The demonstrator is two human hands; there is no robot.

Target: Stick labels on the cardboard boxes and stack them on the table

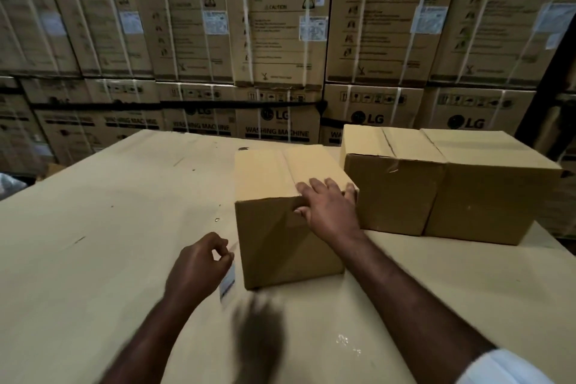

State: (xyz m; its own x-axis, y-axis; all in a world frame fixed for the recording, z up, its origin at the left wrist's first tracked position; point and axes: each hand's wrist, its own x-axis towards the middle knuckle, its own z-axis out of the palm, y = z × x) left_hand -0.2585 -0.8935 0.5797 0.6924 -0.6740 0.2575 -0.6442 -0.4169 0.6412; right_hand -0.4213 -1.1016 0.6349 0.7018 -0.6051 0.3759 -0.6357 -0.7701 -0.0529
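A small cardboard box stands on the table in front of me. My right hand rests on its near top edge, fingers spread over the top and thumb on the front face. Just left of the box, my left hand pinches a white label that hangs down below the fingers. Two more closed cardboard boxes stand side by side at the right, behind the first box.
A wall of large strapped washing machine cartons rises behind the table. The table top is covered in cardboard sheet. A dark blurred smudge lies on the near table surface. The table's right edge runs near the far box.
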